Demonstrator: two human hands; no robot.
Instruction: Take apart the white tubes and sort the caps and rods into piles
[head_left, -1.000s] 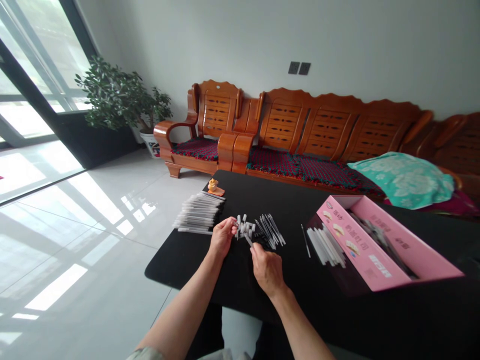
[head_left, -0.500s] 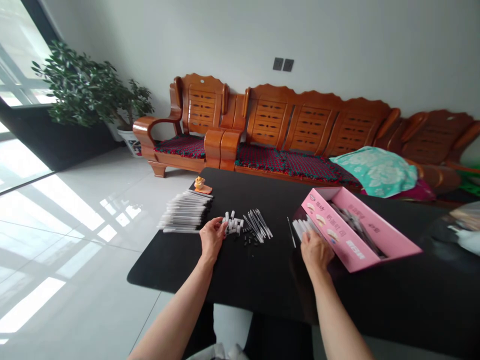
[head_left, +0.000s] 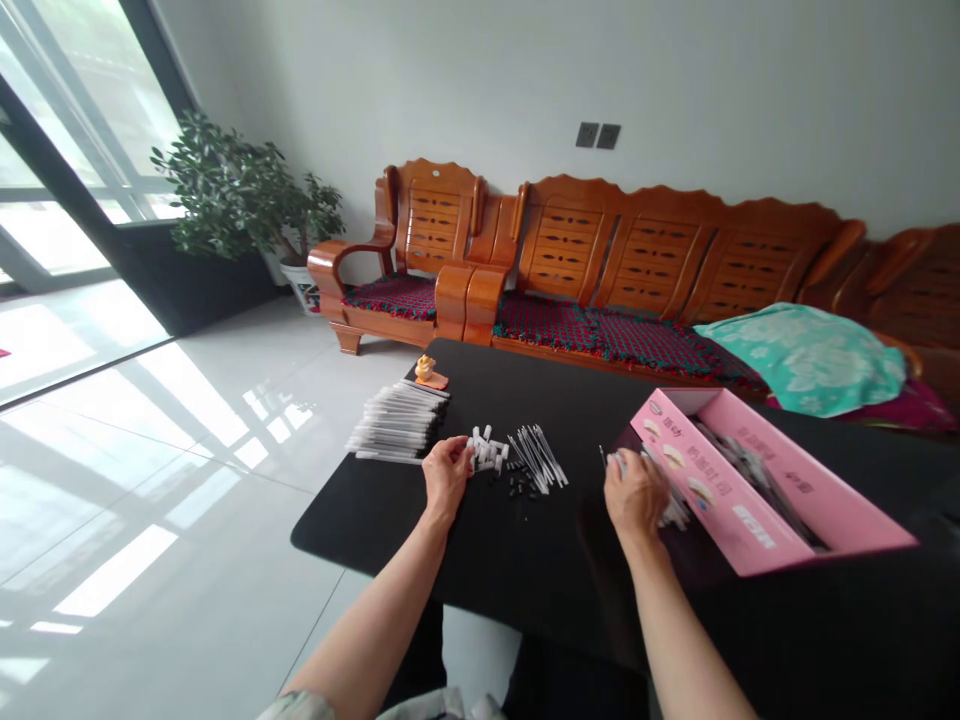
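Note:
My left hand (head_left: pixel 448 480) rests at the near left side of a small heap of white caps (head_left: pixel 489 452). Its thumb and fingertips are pinched together at the heap's edge, on what looks like one white cap. My right hand (head_left: pixel 636 497) is bent down over a bunch of white tubes (head_left: pixel 675 508) beside the pink box. Its fingers are closed, and what they grip is hidden. The tip of a thin pen refill (head_left: pixel 602 456) shows beside those fingers. Several more refills (head_left: pixel 540 458) lie fanned out between my hands, with small black plugs (head_left: pixel 517 484) near them.
Many white pen barrels (head_left: pixel 396 425) are stacked at the table's left, with a small orange figurine (head_left: pixel 426 370) behind. The pink box (head_left: pixel 720 490) on the right holds dark and clear pieces. A wooden sofa (head_left: pixel 645 250) stands behind the black table (head_left: pixel 487 560).
The view has turned slightly left. My right hand has shifted left from the white tubes toward the single refill, now mostly covering it. My left hand stays at the caps.

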